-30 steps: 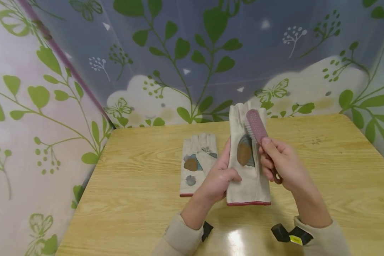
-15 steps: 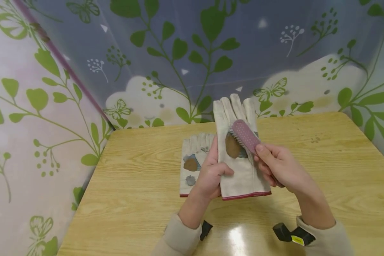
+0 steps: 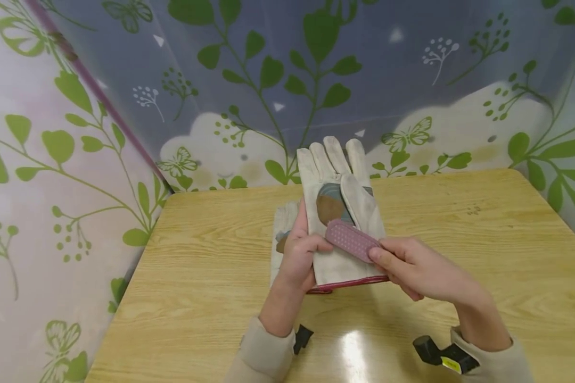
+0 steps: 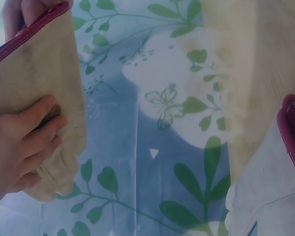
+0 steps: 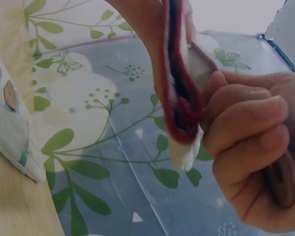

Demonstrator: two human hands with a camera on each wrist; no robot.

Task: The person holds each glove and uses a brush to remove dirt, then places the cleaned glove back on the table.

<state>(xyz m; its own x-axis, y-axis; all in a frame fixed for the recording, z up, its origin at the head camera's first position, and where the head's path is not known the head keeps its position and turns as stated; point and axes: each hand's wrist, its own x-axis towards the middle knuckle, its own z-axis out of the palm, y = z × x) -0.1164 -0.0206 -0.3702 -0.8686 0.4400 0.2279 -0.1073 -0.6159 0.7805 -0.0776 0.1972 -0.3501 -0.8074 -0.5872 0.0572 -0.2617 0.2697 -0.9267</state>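
My left hand (image 3: 301, 258) holds a cream work glove (image 3: 359, 202) above the table, its thumb across the front and its fingers spread on the back, as the left wrist view shows. The glove's fingers point up and away; a brown and blue patch marks its palm, and red trim edges the cuff. In my right hand (image 3: 419, 266) is a pink brush (image 3: 350, 240), its handle gripped in curled fingers. The brush head lies over the glove's lower palm, bristles facing the glove and hidden. A second glove (image 3: 278, 250) lies on the table, partly covered by my left hand and the held glove.
The wooden table (image 3: 196, 255) reaches back to a patterned fabric wall (image 3: 249, 122) with green leaves. Another patterned panel (image 3: 52, 175) stands along the left side. Small dark marks (image 3: 473, 209) show on the table at the right.
The brush has moved down and left, from the glove's fingers over the patch to the lower palm. The held glove has shifted left and tilted, covering more of the second glove.
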